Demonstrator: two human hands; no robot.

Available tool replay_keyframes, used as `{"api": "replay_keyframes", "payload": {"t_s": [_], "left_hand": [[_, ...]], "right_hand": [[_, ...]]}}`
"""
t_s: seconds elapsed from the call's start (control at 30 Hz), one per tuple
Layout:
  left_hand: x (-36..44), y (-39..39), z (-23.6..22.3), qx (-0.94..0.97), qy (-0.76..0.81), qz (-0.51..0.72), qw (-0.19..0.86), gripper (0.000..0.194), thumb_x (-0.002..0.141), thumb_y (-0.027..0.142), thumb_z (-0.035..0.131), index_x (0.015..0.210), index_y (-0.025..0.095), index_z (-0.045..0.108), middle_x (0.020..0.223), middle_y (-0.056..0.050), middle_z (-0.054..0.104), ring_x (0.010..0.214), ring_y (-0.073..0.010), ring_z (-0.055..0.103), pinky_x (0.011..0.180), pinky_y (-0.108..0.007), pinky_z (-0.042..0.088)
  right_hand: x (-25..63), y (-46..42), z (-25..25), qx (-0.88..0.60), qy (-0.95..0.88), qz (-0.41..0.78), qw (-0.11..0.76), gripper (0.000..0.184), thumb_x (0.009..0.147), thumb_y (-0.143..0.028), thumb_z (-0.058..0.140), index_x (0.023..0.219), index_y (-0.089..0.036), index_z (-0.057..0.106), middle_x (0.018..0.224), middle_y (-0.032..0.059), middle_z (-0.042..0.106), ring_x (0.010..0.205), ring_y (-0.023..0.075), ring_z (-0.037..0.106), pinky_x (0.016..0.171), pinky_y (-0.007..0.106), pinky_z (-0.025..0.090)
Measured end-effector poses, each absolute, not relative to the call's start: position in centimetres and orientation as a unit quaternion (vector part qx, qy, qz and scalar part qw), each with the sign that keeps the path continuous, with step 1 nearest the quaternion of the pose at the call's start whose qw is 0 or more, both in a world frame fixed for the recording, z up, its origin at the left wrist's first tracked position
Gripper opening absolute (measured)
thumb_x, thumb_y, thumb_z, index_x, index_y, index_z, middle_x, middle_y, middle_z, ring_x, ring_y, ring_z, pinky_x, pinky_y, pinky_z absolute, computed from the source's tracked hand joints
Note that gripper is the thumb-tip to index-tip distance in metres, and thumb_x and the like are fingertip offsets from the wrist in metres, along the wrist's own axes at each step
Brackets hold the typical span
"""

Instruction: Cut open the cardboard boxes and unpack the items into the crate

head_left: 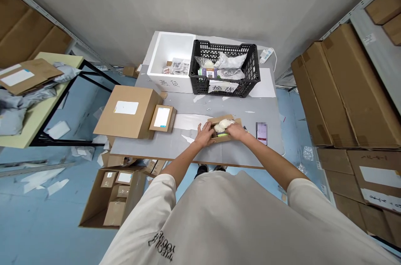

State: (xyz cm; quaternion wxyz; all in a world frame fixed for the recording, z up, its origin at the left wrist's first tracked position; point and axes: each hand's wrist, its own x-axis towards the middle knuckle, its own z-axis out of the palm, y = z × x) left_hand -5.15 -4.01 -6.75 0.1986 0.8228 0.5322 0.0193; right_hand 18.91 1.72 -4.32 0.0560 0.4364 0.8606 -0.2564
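Observation:
A small open cardboard box [222, 139] lies on the grey table near its front edge, flaps spread. Inside it are a whitish, rounded wrapped item [224, 124] and something with a yellow-green strip [222, 134]; their exact kind is too small to tell. My left hand [204, 135] grips the box's left side, thumb and fingers at its wall. From the right, my right hand [236, 131] reaches over the box's edge, its fingers closed at the whitish item, the fingertips partly hidden.
Right of the box lies a phone [262, 133]. A white foam box [171, 83] and a black crate [225, 89] with bagged goods stand at the back. Two closed cartons, one large [125, 117] and one small [163, 118], sit at the left. Cartons [351, 89] line the right side.

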Motion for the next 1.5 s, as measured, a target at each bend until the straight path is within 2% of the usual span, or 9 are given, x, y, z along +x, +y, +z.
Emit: {"api": "replay_keyframes", "payload": {"t_s": [0.13, 0.3, 0.4, 0.5, 0.6, 0.8, 1.03, 1.3, 1.5], "left_hand": [[-5.1, -4.2, -6.7, 0.823, 0.529, 0.019, 0.206, 0.023, 0.083, 0.046, 0.075, 0.089, 0.023, 0.073, 0.167, -0.007, 0.026, 0.157, -0.0336, 0.014, 0.123, -0.064, 0.012], [-5.2, -4.3, -6.9, 0.833, 0.517, 0.048, 0.192, 0.017, 0.088, 0.039, 0.070, 0.095, 0.024, 0.075, 0.167, -0.006, 0.029, 0.156, -0.0341, 0.017, 0.124, -0.063, 0.017], [-5.6, -4.2, -7.1, 0.837, 0.513, 0.078, 0.175, 0.015, 0.090, 0.034, 0.068, 0.096, 0.021, 0.074, 0.167, -0.009, 0.027, 0.155, -0.0351, 0.018, 0.123, -0.064, 0.017], [-6.3, -3.9, -7.1, 0.847, 0.500, 0.100, 0.152, 0.011, 0.091, 0.030, 0.066, 0.096, 0.022, 0.072, 0.167, -0.008, 0.029, 0.156, -0.0336, 0.016, 0.124, -0.064, 0.015], [-7.2, -3.7, -6.8, 0.850, 0.496, 0.109, 0.141, 0.012, 0.094, 0.031, 0.063, 0.095, 0.022, 0.071, 0.167, -0.006, 0.029, 0.157, -0.0312, 0.015, 0.124, -0.063, 0.015], [-8.6, -3.2, -5.9, 0.853, 0.490, 0.084, 0.157, 0.009, 0.090, 0.028, 0.067, 0.095, 0.021, 0.071, 0.169, -0.008, 0.025, 0.158, -0.0333, 0.011, 0.124, -0.064, 0.014], [-8.7, -1.8, -5.0, 0.861, 0.485, 0.067, 0.139, 0.011, 0.090, 0.029, 0.067, 0.093, 0.019, 0.072, 0.168, -0.009, 0.025, 0.157, -0.0381, 0.012, 0.124, -0.066, 0.014], [-8.8, -0.9, -3.9, 0.882, 0.450, 0.044, 0.131, 0.010, 0.089, 0.025, 0.065, 0.095, 0.021, 0.072, 0.167, -0.006, 0.031, 0.158, -0.0347, 0.013, 0.125, -0.064, 0.012], [-8.9, -1.3, -4.1, 0.897, 0.419, 0.042, 0.135, 0.017, 0.092, 0.032, 0.063, 0.100, 0.020, 0.072, 0.166, -0.009, 0.031, 0.158, -0.0336, 0.013, 0.126, -0.058, 0.017]], "right_hand": [[18.1, 2.7, -4.4, 0.440, 0.865, -0.221, 0.098, 0.012, 0.080, -0.026, 0.066, 0.079, -0.021, 0.077, 0.086, 0.0149, 0.074, 0.095, 0.0307, 0.066, 0.094, 0.041, 0.044], [17.0, 3.1, -3.3, 0.411, 0.886, -0.170, 0.130, 0.015, 0.080, -0.022, 0.068, 0.092, -0.019, 0.075, 0.093, 0.0141, 0.074, 0.096, 0.0297, 0.065, 0.096, 0.041, 0.043], [16.5, 2.7, -1.9, 0.400, 0.906, -0.112, 0.086, 0.031, 0.088, -0.024, 0.063, 0.118, -0.016, 0.068, 0.114, 0.0178, 0.069, 0.110, 0.0322, 0.058, 0.099, 0.043, 0.039], [15.8, 2.4, -0.6, 0.410, 0.910, -0.039, 0.047, 0.056, 0.090, -0.028, 0.064, 0.143, -0.018, 0.052, 0.140, 0.0204, 0.055, 0.125, 0.0363, 0.047, 0.104, 0.046, 0.031], [15.1, 2.5, -0.1, 0.433, 0.900, -0.029, 0.040, 0.068, 0.089, -0.029, 0.065, 0.152, -0.018, 0.043, 0.147, 0.0204, 0.049, 0.129, 0.0379, 0.042, 0.105, 0.047, 0.027], [14.8, 3.1, -0.6, 0.448, 0.889, -0.082, 0.039, 0.042, 0.090, -0.022, 0.056, 0.132, -0.017, 0.061, 0.121, 0.0173, 0.065, 0.114, 0.0338, 0.050, 0.098, 0.044, 0.030], [16.4, 3.3, -1.4, 0.538, 0.821, -0.167, -0.096, 0.037, 0.082, -0.027, 0.058, 0.116, -0.020, 0.070, 0.110, 0.0106, 0.071, 0.103, 0.0290, 0.058, 0.088, 0.036, 0.039], [18.5, 3.4, -1.9, 0.618, 0.640, -0.375, -0.260, 0.030, 0.068, -0.033, 0.061, 0.093, -0.020, 0.072, 0.088, 0.0019, 0.072, 0.079, 0.0204, 0.062, 0.073, 0.030, 0.048], [19.1, 2.7, -0.9, 0.588, 0.505, -0.574, -0.264, 0.031, 0.059, -0.034, 0.068, 0.086, -0.018, 0.069, 0.074, 0.0012, 0.069, 0.064, 0.0170, 0.060, 0.057, 0.026, 0.046]]}}
